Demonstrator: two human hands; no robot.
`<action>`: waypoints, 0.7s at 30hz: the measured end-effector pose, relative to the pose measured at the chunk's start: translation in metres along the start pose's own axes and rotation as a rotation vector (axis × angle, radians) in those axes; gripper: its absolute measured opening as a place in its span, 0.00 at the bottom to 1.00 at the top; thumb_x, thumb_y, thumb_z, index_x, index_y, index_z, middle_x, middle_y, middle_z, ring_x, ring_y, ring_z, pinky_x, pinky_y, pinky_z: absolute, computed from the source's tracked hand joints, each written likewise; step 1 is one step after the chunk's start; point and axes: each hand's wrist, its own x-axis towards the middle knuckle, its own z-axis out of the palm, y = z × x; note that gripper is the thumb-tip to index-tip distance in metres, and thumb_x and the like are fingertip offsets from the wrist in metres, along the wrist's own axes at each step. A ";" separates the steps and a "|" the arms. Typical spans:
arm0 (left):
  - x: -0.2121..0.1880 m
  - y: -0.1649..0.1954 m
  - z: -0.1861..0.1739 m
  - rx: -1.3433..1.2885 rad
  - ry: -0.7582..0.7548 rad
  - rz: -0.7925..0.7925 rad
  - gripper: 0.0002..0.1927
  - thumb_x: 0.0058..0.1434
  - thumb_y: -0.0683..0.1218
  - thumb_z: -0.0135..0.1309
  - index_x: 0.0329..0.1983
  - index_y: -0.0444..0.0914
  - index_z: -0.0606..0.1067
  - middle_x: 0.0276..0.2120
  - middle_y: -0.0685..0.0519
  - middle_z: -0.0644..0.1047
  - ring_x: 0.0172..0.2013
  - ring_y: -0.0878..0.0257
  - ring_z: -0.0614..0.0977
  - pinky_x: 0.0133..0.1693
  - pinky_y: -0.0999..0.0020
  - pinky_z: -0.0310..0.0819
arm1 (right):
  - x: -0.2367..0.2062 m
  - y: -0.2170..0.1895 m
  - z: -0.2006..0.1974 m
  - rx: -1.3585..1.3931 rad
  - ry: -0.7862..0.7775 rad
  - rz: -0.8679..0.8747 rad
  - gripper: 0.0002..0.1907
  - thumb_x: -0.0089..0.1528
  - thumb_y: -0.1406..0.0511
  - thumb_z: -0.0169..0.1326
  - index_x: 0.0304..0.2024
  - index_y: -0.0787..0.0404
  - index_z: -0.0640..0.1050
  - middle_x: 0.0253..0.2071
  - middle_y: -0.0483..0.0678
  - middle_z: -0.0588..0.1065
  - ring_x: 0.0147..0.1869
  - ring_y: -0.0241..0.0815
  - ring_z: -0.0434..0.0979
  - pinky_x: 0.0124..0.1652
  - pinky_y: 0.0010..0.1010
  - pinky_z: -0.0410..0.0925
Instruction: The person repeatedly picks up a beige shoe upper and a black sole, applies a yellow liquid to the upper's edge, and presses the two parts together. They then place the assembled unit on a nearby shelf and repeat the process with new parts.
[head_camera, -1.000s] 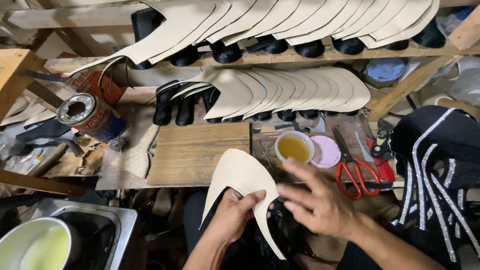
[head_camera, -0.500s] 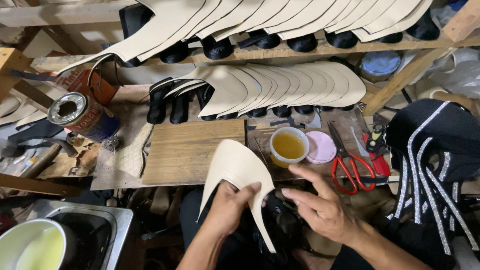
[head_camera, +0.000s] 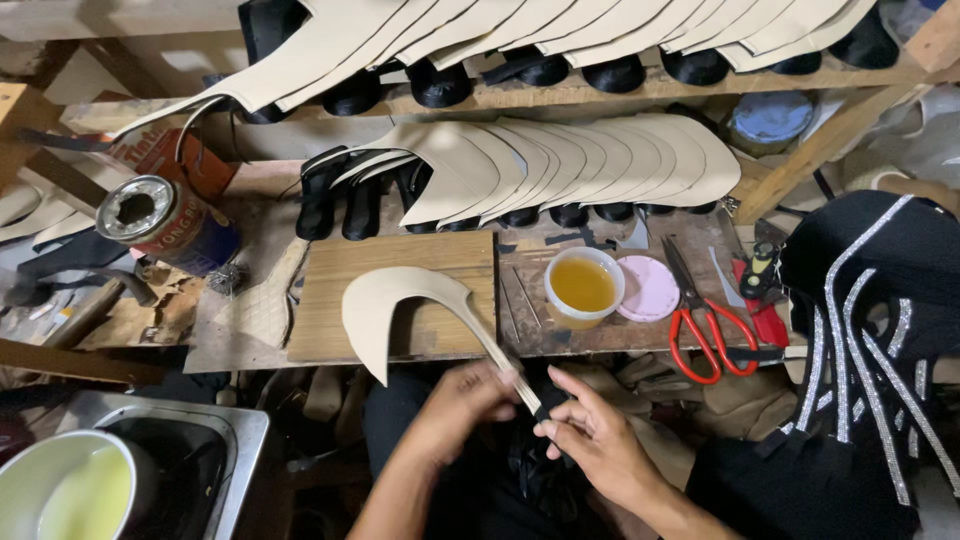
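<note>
My left hand (head_camera: 462, 402) and my right hand (head_camera: 590, 437) meet low in the middle, both pinching the narrow end of a cream crescent-shaped leather piece (head_camera: 385, 300). The piece's wide curved part lies over a wooden board (head_camera: 400, 262) on the bench. Something black (head_camera: 535, 470) sits in my lap beneath the hands; I cannot tell what it is.
A small cup of yellow glue (head_camera: 583, 286) and its pink lid (head_camera: 650, 288) stand right of the board, with red-handled scissors (head_camera: 705, 325) beside them. Rows of cream pieces on black forms (head_camera: 560, 165) fill two shelves. A tin can (head_camera: 150, 215) lies left; a black garment with sparkly stripes (head_camera: 860, 330) is right.
The cream piece has swung left and flattened over the board. My hands have slid down to its thin end and come closer together.
</note>
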 end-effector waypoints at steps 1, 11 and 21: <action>-0.003 -0.016 0.007 0.007 -0.029 0.005 0.16 0.64 0.52 0.58 0.46 0.35 0.81 0.34 0.56 0.82 0.37 0.67 0.82 0.43 0.67 0.79 | 0.002 0.001 0.002 0.007 0.006 -0.013 0.36 0.62 0.72 0.54 0.71 0.61 0.59 0.35 0.50 0.81 0.32 0.34 0.79 0.36 0.24 0.74; -0.003 -0.038 0.012 -0.241 0.084 0.118 0.06 0.65 0.45 0.57 0.39 0.36 0.78 0.28 0.56 0.79 0.31 0.66 0.81 0.37 0.70 0.79 | 0.010 -0.079 -0.018 -0.852 0.310 -0.720 0.18 0.60 0.63 0.61 0.51 0.65 0.79 0.50 0.52 0.78 0.52 0.47 0.80 0.50 0.34 0.73; -0.004 -0.010 0.033 -0.422 0.040 0.124 0.09 0.67 0.46 0.56 0.35 0.35 0.76 0.29 0.51 0.80 0.29 0.65 0.81 0.38 0.69 0.80 | 0.062 -0.125 -0.057 -1.260 0.259 -0.662 0.17 0.53 0.56 0.65 0.31 0.65 0.84 0.64 0.60 0.69 0.72 0.63 0.60 0.65 0.53 0.55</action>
